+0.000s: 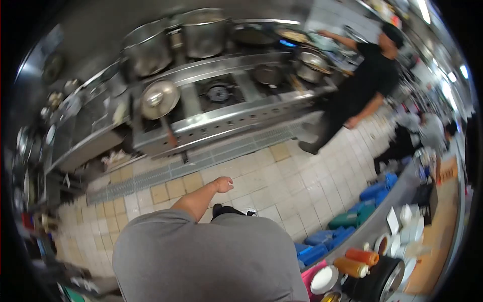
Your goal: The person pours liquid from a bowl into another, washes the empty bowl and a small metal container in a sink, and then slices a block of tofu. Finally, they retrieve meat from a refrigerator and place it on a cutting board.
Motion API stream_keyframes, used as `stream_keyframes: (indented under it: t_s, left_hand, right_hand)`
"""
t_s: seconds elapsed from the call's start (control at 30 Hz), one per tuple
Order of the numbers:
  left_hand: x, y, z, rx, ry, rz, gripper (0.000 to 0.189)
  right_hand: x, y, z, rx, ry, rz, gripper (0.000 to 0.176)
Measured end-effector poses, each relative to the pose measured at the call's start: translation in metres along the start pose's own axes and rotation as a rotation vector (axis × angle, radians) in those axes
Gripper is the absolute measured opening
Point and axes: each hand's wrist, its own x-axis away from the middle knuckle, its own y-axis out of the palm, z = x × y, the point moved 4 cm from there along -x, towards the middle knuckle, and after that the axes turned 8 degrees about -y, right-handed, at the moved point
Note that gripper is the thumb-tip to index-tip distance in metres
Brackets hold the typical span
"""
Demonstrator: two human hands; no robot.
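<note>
My left hand hangs in front of my body above the tiled floor, at the end of a bare forearm. Its fingers look loosely curled in, and I see nothing held in them. Nothing touches this hand. Across the floor drain from it stands the steel stove range. A lidded pan rests at the range's left end, its handle sticking out over the front edge toward my side. To its right is a bare burner. My right hand is out of view; my grey shirt fills the bottom.
Two large stockpots stand at the back of the range. A co-worker in black reaches toward a pan over a blue flame. Blue jugs line the counter's foot at right, below sauce bottles. A grated drain crosses the floor.
</note>
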Motion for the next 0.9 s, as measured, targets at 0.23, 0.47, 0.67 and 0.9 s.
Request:
stream_keyframes:
  t_s: [0.23, 0.47, 0.67, 0.9]
  left_hand:
    - [0.176, -0.067, -0.326, 0.671, -0.637, 0.631, 0.026]
    - [0.442, 0.040, -0.458, 0.999, -1.193, 0.838, 0.029]
    - [0.508, 0.209, -0.342, 1.411, -1.503, 0.840, 0.031]
    - [0.464, 0.318, -0.109, 1.218, -1.585, 0.373, 0.045]
  right_hand:
    - [0.027, 0.293, -0.200, -1.077, -0.181, -0.780, 0.038]
    - [0.250, 0.366, -0.536, -1.048, -1.030, -1.443, 0.047]
    - [0.421, 0.433, -0.612, -0.708, -1.552, -1.789, 0.042]
    - [0.509, 0.453, -0.676, -0.436, -1.796, -2.182, 0.036]
